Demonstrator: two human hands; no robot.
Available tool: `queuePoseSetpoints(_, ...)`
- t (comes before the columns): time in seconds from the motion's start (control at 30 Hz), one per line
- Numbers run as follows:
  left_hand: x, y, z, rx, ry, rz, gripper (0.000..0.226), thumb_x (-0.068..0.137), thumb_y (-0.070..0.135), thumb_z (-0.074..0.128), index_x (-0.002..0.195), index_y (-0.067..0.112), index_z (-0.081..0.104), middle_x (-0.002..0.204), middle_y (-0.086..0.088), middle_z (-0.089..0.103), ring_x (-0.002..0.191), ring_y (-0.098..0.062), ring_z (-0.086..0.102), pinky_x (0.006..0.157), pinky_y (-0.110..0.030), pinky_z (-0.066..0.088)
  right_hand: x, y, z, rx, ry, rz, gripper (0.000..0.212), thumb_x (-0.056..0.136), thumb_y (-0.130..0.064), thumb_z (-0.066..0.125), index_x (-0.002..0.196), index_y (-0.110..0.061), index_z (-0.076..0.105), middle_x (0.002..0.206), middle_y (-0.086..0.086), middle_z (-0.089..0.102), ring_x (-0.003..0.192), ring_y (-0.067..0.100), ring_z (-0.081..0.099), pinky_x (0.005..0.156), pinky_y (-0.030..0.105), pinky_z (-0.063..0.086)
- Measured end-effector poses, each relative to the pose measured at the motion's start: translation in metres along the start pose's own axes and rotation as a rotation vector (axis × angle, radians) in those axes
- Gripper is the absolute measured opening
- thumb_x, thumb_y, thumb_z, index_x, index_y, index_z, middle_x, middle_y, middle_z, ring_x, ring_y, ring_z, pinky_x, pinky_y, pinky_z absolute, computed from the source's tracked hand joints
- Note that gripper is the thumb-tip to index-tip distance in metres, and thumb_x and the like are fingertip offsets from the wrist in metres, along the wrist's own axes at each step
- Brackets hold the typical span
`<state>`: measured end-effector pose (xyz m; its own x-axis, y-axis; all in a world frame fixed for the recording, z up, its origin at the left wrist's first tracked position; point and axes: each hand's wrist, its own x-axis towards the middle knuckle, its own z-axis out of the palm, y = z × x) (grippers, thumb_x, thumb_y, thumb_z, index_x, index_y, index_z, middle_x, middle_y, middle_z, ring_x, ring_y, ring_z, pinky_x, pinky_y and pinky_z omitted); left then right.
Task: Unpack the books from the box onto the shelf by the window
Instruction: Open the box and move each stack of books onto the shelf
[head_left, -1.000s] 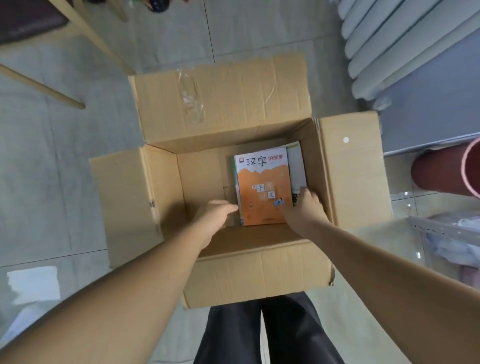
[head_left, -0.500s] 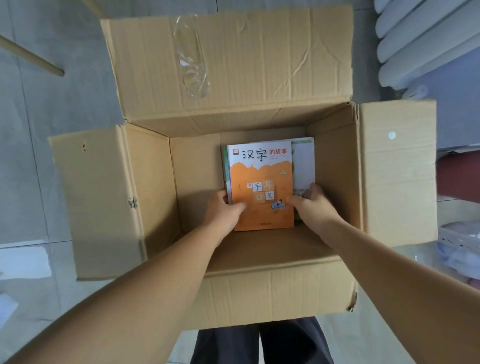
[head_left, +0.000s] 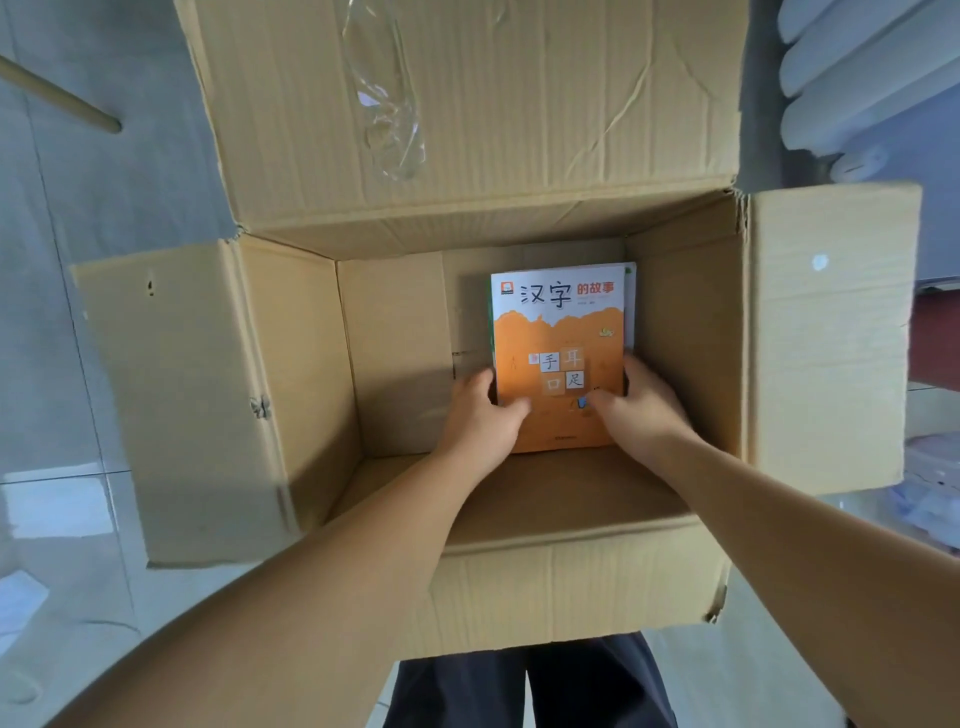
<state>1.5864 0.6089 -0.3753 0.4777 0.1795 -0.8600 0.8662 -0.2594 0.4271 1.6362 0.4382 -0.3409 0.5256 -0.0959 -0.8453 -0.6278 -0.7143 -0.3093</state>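
Down inside the cardboard box (head_left: 296, 374), against its right wall and towards its far side, lies a small pile of books, an orange book (head_left: 558, 332) on top with a green edge and a white edge of others showing beneath it. The left hand (head_left: 480, 415) grips the near left edge of the orange book, thumb laid on the cover and fingers curled down over the side. The right hand (head_left: 641, 410) does the same on the near right edge, thumb on the cover. How far down the pile the fingers reach cannot be told, since they are hidden below the edges.

Holding both sides at once probably serves to lift the books level and together, not one by one, and to clear the tall walls of the box without snagging. All four flaps are folded outward, which keeps the opening free; loose clear tape (head_left: 387, 104) clings to the far flap.

The shelf by the window is not in view, so the books have yet to leave the box.
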Motion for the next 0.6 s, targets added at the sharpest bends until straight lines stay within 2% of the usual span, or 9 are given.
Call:
queuePoseSetpoints(0.1, -0.002, 0.011, 0.012, -0.072, -0.016, -0.064, 0.048, 0.079, 0.044, 0.072, 0.122, 0.026, 0.061, 0.123, 0.001, 0.066, 0.102, -0.018, 0.067, 0.088, -0.037, 0.053, -0.002, 0.007, 0.000, 0.030, -0.034, -0.021, 0.053, 0.094, -0.024, 0.065, 0.144, -0.034, 0.053, 0.129, -0.009, 0.072, 0.116, 0.021, 0.069, 0.100, 0.037, 0.054)
queuePoseSetpoints(0.2, 0.007, 0.018, 0.010, -0.205, -0.003, -0.196, 0.078, 0.072, 0.058, 0.078, 0.138, 0.021, 0.058, 0.131, 0.000, 0.070, 0.113, -0.021, 0.068, 0.103, -0.041, 0.052, 0.002, 0.009, 0.000, 0.096, -0.032, -0.023, 0.050, 0.096, -0.022, 0.066, 0.144, -0.032, 0.054, 0.131, -0.007, 0.072, 0.118, 0.022, 0.069, 0.096, 0.034, 0.051)
queuePoseSetpoints(0.27, 0.010, 0.025, 0.005, -0.257, -0.130, -0.263, 0.082, 0.080, 0.068, 0.073, 0.148, 0.025, 0.055, 0.149, -0.001, 0.060, 0.133, -0.024, 0.058, 0.115, -0.042, 0.039, 0.005, 0.009, -0.001, 0.144, -0.030, -0.012, 0.048, 0.098, -0.025, 0.067, 0.144, -0.030, 0.055, 0.129, -0.008, 0.072, 0.117, 0.020, 0.069, 0.091, 0.030, 0.049)
queuePoseSetpoints(0.33, 0.015, 0.032, 0.007, -0.246, -0.253, -0.241, 0.086, 0.087, 0.072, 0.064, 0.158, 0.030, 0.042, 0.166, -0.003, 0.040, 0.150, -0.027, 0.040, 0.122, -0.045, 0.025, 0.006, 0.010, 0.000, 0.182, -0.021, -0.025, 0.051, 0.098, -0.029, 0.070, 0.146, -0.030, 0.054, 0.127, -0.011, 0.071, 0.118, 0.018, 0.069, 0.091, 0.029, 0.047)
queuePoseSetpoints(0.37, 0.015, 0.037, 0.009, -0.245, -0.242, -0.219, 0.093, 0.086, 0.072, 0.064, 0.162, 0.027, 0.034, 0.169, -0.004, 0.034, 0.153, -0.028, 0.036, 0.123, -0.046, 0.025, 0.007, 0.012, 0.001, 0.198, -0.023, -0.029, 0.054, 0.098, -0.031, 0.072, 0.148, -0.030, 0.052, 0.128, -0.011, 0.071, 0.118, 0.017, 0.069, 0.092, 0.028, 0.047)
queuePoseSetpoints(0.43, 0.019, 0.041, 0.013, -0.273, -0.131, -0.200, 0.108, 0.081, 0.068, 0.074, 0.164, 0.015, 0.027, 0.166, -0.009, 0.039, 0.149, -0.031, 0.041, 0.116, -0.045, 0.035, 0.008, 0.015, 0.003, 0.234, -0.012, -0.032, 0.058, 0.096, -0.033, 0.075, 0.149, -0.026, 0.051, 0.127, -0.011, 0.069, 0.114, 0.014, 0.067, 0.090, 0.024, 0.047)
queuePoseSetpoints(0.5, 0.016, 0.042, 0.012, -0.343, -0.073, -0.151, 0.104, 0.074, 0.062, 0.084, 0.156, 0.015, 0.041, 0.154, -0.006, 0.054, 0.140, -0.027, 0.051, 0.103, -0.037, 0.042, 0.008, 0.017, 0.006, 0.281, 0.004, -0.027, 0.061, 0.094, -0.036, 0.079, 0.147, -0.023, 0.052, 0.123, -0.011, 0.069, 0.111, 0.011, 0.066, 0.083, 0.018, 0.049)
queuePoseSetpoints(0.53, 0.015, 0.038, 0.011, -0.380, -0.077, -0.131, 0.096, 0.069, 0.059, 0.087, 0.149, 0.018, 0.052, 0.145, -0.002, 0.062, 0.136, -0.024, 0.056, 0.099, -0.034, 0.042, 0.007, 0.016, 0.008, 0.309, 0.005, -0.020, 0.070, 0.089, -0.043, 0.082, 0.148, -0.022, 0.052, 0.125, -0.011, 0.070, 0.113, 0.012, 0.067, 0.087, 0.019, 0.051)
queuePoseSetpoints(0.6, 0.010, 0.030, 0.001, -0.444, -0.067, -0.094, 0.060, 0.073, 0.043, 0.088, 0.127, 0.023, 0.071, 0.126, 0.001, 0.075, 0.126, -0.022, 0.066, 0.103, -0.037, 0.050, 0.008, 0.016, 0.011, 0.371, 0.017, 0.038, 0.105, 0.070, -0.062, 0.088, 0.154, -0.017, 0.046, 0.136, -0.006, 0.069, 0.123, 0.017, 0.067, 0.104, 0.032, 0.053)
